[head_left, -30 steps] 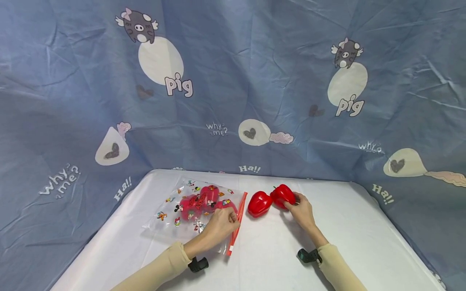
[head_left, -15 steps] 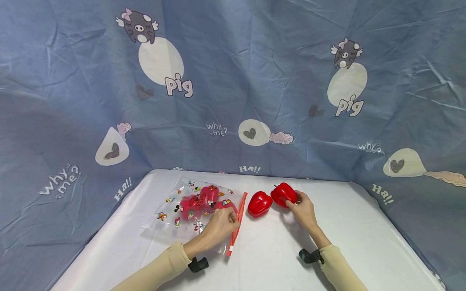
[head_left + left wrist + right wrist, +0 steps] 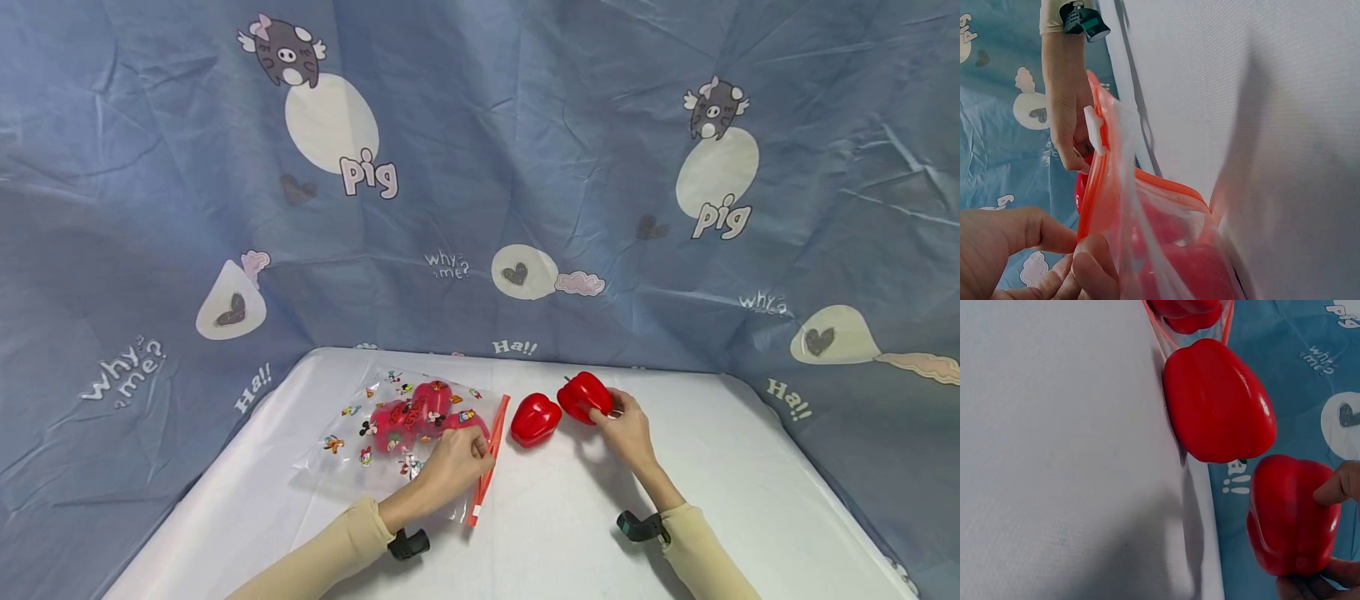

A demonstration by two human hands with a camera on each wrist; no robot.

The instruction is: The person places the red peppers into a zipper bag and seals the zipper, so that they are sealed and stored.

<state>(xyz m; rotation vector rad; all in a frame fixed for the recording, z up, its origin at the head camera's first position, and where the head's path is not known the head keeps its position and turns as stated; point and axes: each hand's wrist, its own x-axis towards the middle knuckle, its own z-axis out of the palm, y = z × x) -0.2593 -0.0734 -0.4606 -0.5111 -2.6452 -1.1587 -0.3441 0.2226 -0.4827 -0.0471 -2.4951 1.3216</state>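
Note:
My left hand (image 3: 459,460) pinches the orange-red rim of a clear zip bag (image 3: 352,475) printed with cartoon figures. In the left wrist view, thumb and finger hold that rim (image 3: 1094,194), and the bag's mouth gapes apart. Several red bell peppers (image 3: 390,421) lie inside the bag. With my right hand (image 3: 627,429) I grip a red bell pepper (image 3: 1291,515) between thumb and fingers; it appears lifted off the table. Between the bag's mouth and that pepper, another red bell pepper (image 3: 536,420) rests on the table.
A white cloth covers the table (image 3: 555,533). Blue printed fabric (image 3: 450,183) hangs behind and along both sides. A white slider (image 3: 1094,130) sits on the bag's rim. Each wrist carries a dark camera mount (image 3: 408,546).
My right hand has raised the bell pepper slightly and shifted it a little away from me. My left hand and the bag have stayed put.

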